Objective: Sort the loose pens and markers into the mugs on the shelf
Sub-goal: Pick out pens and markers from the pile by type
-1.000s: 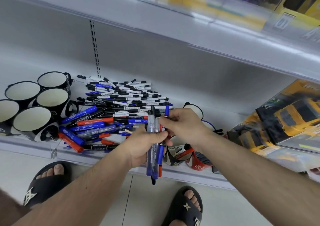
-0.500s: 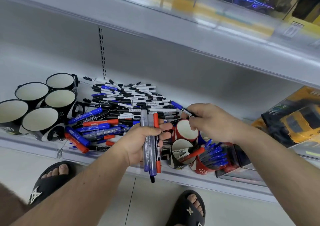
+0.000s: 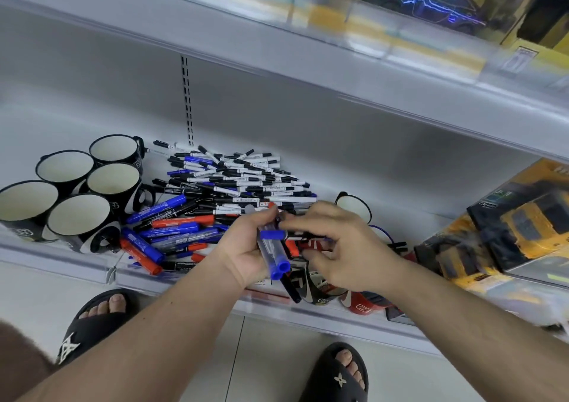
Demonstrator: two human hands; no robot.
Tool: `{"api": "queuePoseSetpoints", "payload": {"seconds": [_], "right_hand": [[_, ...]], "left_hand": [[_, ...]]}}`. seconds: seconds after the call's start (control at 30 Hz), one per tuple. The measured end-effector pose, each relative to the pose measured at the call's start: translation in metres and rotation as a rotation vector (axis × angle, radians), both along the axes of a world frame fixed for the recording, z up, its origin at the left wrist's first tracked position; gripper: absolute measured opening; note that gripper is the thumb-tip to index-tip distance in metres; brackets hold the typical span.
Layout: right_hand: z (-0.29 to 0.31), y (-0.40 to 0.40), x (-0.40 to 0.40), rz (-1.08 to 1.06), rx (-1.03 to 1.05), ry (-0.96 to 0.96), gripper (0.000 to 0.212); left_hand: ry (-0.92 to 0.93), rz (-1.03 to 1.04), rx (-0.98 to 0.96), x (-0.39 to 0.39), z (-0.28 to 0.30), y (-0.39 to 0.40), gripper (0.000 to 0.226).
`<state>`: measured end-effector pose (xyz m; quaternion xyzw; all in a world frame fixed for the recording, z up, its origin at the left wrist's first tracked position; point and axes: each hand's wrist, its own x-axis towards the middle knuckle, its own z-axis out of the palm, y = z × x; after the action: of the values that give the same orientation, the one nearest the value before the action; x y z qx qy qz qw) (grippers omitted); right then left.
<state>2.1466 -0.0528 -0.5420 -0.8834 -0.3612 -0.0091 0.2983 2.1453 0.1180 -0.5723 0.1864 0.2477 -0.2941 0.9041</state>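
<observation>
A heap of loose pens and markers point(image 3: 228, 192) in black, blue and red lies on the white shelf point(image 3: 184, 281). My left hand point(image 3: 246, 247) is shut on a bundle of pens point(image 3: 274, 254) with blue, red and black ends, held over the shelf's front edge. My right hand point(image 3: 338, 244) is right beside it, fingers curled and pinching at the top of the bundle. Under my hands stand a black mug point(image 3: 320, 291) and a red mug point(image 3: 363, 304), mostly hidden. Several black mugs point(image 3: 114, 183) with white insides stand at the left.
Yellow toy-truck boxes point(image 3: 520, 220) fill the shelf's right side. One more mug point(image 3: 354, 206) shows behind my right hand. An upper shelf point(image 3: 338, 72) overhangs. Below, my sandalled feet point(image 3: 92, 324) stand on a tiled floor.
My right hand came back from over the mugs at the right to the bundle in my left hand. The left hand tilted the bundle and lifted it slightly.
</observation>
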Motion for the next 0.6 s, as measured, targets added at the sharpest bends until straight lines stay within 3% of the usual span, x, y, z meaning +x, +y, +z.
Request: {"api": "queuePoseSetpoints", "payload": {"seconds": [0.1,0.23,0.27,0.3,0.37,0.43,0.53,0.6], "right_hand": [[-0.007,0.007,-0.001,0.021,0.018,-0.033,0.046],[-0.007,0.007,0.000,-0.114,0.117,-0.054,0.023],[-0.001,0.007,0.001,-0.178,0.165,-0.046,0.012],[0.006,0.008,0.002,-0.276,0.207,-0.018,0.016],[0.020,0.009,0.008,-0.494,0.255,0.179,0.025],[0.029,0.007,0.011,-0.628,0.299,0.490,0.028],[0.028,0.006,0.007,-0.568,0.462,0.984,0.028],[0.023,0.006,0.003,-0.515,0.410,1.103,0.027]], "left_hand": [[-0.049,-0.108,0.029,-0.001,0.007,-0.003,0.029],[0.007,-0.062,0.022,-0.002,0.001,-0.004,0.017],[0.013,-0.050,0.086,-0.002,-0.003,-0.004,0.015],[-0.011,-0.054,0.204,-0.001,-0.009,-0.003,0.014],[-0.077,-0.024,0.451,0.002,-0.018,0.000,0.010],[-0.157,0.045,0.556,0.003,-0.019,0.004,0.006],[-0.358,0.048,0.598,0.001,-0.007,-0.001,0.003],[-0.444,0.030,0.605,-0.001,0.000,-0.006,0.006]]}}
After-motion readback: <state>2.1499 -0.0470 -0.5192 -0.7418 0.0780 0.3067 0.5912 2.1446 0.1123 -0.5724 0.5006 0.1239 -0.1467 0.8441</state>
